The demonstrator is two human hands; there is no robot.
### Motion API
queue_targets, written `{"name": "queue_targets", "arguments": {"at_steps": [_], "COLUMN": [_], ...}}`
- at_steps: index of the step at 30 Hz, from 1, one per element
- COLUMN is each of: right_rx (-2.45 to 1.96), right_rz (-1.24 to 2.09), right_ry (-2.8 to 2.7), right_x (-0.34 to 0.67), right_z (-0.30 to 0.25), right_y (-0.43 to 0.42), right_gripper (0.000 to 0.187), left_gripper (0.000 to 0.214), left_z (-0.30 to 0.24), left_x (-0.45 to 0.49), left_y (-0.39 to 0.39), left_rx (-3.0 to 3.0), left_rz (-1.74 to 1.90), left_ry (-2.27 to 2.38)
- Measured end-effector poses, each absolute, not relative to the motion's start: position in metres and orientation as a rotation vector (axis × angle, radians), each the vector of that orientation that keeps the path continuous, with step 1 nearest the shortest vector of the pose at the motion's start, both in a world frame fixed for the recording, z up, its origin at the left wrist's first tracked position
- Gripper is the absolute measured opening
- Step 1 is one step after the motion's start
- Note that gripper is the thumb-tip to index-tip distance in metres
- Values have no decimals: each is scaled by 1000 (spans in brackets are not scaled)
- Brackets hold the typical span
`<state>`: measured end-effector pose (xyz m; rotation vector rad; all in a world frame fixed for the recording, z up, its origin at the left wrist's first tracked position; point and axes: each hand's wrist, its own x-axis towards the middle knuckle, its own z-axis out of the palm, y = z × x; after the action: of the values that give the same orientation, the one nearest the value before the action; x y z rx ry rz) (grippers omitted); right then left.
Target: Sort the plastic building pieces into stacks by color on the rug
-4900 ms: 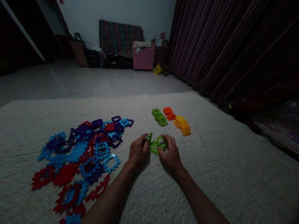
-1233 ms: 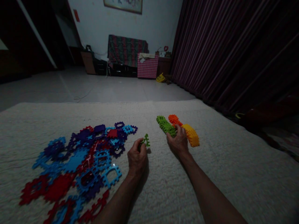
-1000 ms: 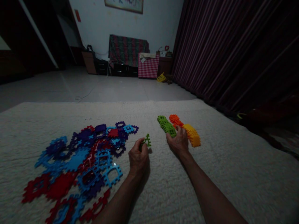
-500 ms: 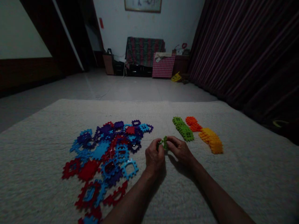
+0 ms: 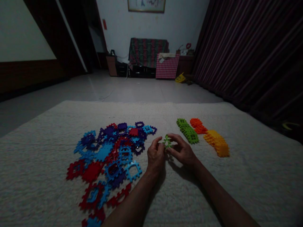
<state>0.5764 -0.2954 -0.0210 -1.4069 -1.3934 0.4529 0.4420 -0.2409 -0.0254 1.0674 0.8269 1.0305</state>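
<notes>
So, three colours look dealt with: there's a neat overlapping green row (image 5: 187, 130), an orange pile (image 5: 198, 126) just to the right of it, and a yellow row (image 5: 216, 142) near that, all on the quilted cover (image 5: 248, 176). Over on the left it's a different story. The big heap (image 5: 104, 151) of red, light blue and purple toothed pieces is all jumbled together, so I'd call this maybe partway, with most of the loose stuff untouched.

The green piece (image 5: 167, 142) is up between both hands, apart from the green row. The left hand (image 5: 155, 154) pinches it from one side, and the right hand (image 5: 186, 153) has thumb and fingertips on the other. Can't tell if it's one piece or a couple joined.

Containers? Nothing obvious by the pieces. Something boxy under a checked cloth (image 5: 167, 67) sits against the far wall, but the cloth hides whatever's inside.
</notes>
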Motion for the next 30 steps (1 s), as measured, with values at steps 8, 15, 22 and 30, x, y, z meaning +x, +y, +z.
{"name": "queue_targets", "arguments": {"at_steps": [8, 15, 22, 30], "right_rx": [-1417, -1316, -1325, -1739], "right_rz": [306, 545, 442, -359], "right_ry": [-1545, -1413, -1285, -1111], "right_x": [571, 563, 565, 624], "right_z": [-20, -19, -29, -22], "right_y": [-295, -295, -289, -308], "right_gripper": [55, 51, 46, 45], "left_gripper": [47, 42, 38, 55], "left_z": [-20, -20, -26, -24], "left_x": [440, 438, 441, 444], "left_y": [-239, -237, -240, -247], "left_rx": [1044, 1078, 1211, 1121], "left_rz": [989, 947, 1034, 953], "left_ry": [762, 691, 802, 755]}}
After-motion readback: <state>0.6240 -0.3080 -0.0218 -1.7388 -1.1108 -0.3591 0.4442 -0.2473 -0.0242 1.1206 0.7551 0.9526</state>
